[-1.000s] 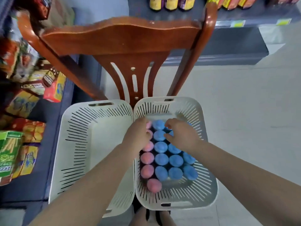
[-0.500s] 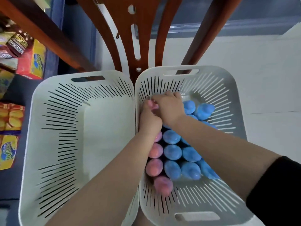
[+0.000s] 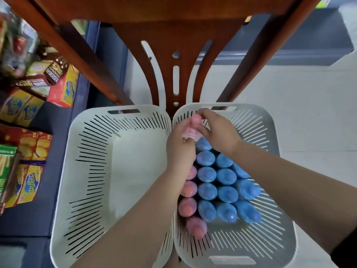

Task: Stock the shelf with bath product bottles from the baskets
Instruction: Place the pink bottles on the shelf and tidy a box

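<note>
Two white slotted baskets sit side by side on a chair seat. The right basket (image 3: 270,132) holds several blue-capped bottles (image 3: 226,176) and a column of pink-capped bottles (image 3: 187,206) along its left wall. The left basket (image 3: 119,171) holds nothing. A pink bottle (image 3: 195,124) is raised above the others at the far left corner of the right basket. My left hand (image 3: 179,149) grips its body from below, while my right hand (image 3: 218,130) pinches it near the cap.
A brown wooden chair back (image 3: 173,55) rises just beyond the baskets. Shelves with snack boxes (image 3: 27,105) line the left side. A dark blue shelf base (image 3: 289,55) runs along the far wall above pale floor tiles (image 3: 299,105).
The pink bottle has come up out of the row, now held higher between both hands. The view has pulled back a little, showing more of the chair back.
</note>
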